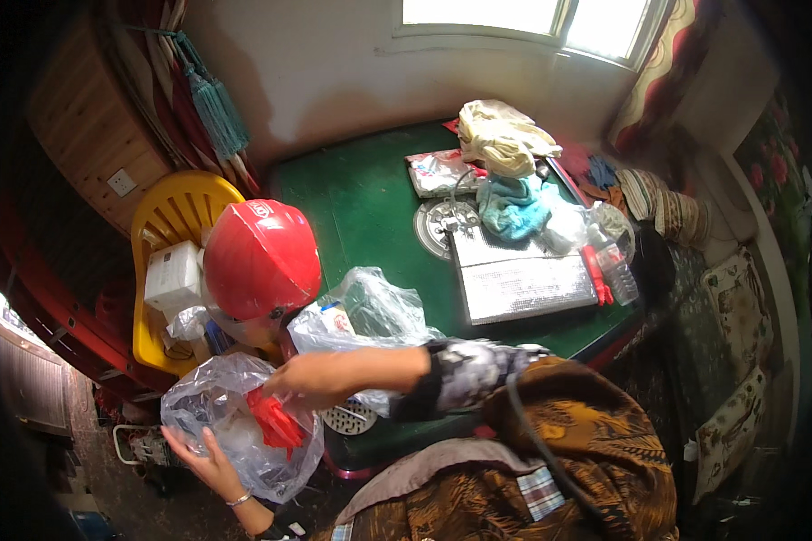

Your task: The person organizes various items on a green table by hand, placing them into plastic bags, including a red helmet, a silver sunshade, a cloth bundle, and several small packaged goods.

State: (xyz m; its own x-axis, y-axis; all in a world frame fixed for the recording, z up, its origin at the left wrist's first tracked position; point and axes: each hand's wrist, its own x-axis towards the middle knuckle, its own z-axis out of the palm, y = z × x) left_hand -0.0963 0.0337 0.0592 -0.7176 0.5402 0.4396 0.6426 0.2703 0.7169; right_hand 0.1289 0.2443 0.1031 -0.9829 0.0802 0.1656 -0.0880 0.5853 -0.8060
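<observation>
A large clear plastic bag (298,462) gapes at the table's near left corner, with crumpled pale stuff inside it. My left hand (206,467) is at the bag's lower left side, fingers and thumb spread, a bracelet on its wrist. Reaching across from the right, my right hand (302,377) is closed on a crumpled red plastic bag (275,422) that hangs in the clear bag's mouth. Its fingertips are partly hidden. Behind the right forearm, another clear plastic bag (383,302) lies on the green table (356,203).
A red helmet (262,257) and a white box (173,278) are at the yellow chair (142,316). A silver foil-like sheet (528,287), a turquoise cloth (514,207), a cream cloth (501,135) and a clear plastic bottle (617,275) lie on the table's right side.
</observation>
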